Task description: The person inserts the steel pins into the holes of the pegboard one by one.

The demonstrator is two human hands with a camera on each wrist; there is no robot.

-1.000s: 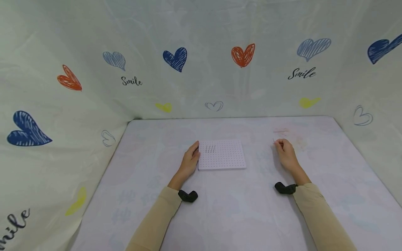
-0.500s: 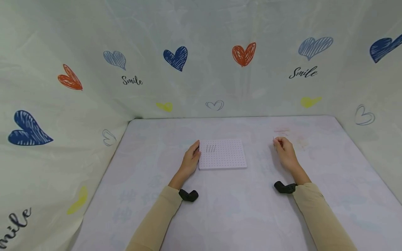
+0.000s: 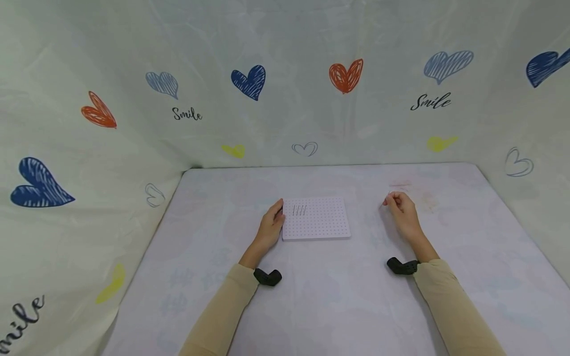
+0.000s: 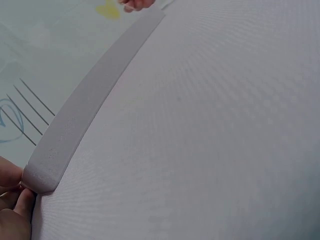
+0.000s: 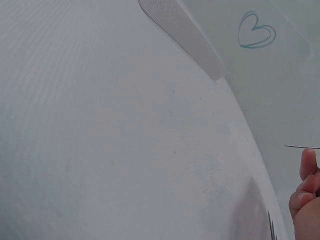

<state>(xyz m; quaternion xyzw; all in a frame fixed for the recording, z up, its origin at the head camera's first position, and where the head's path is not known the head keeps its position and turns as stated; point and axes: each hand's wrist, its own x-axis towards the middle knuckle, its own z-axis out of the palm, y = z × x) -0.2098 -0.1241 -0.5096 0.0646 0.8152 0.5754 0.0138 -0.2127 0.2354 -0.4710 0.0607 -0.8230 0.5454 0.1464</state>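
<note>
A white board with rows of small holes (image 3: 318,225) lies flat on the table. Near its far left corner, several thin dark needles (image 3: 299,210) stand upright in it; the left wrist view shows these needles (image 4: 31,112) rising above the board's side. My left hand (image 3: 267,228) grips the board's left edge, with fingers and thumb at a near corner (image 4: 40,182) in the left wrist view. To the right of the board, my right hand (image 3: 403,213) pinches a thin pointed needle (image 5: 300,147) above the table. The fingers partly hide it.
More needles (image 5: 271,229) show at the lower right of the right wrist view. Faint reddish marks (image 3: 401,185) are on the table behind my right hand. A pale curtain with printed hearts (image 3: 285,109) hangs along the table's back edge.
My right fingertips have shifted slightly, and the needle in them has turned from upright half a second ago to hardly visible in the head view. My left hand and the board stay put.
</note>
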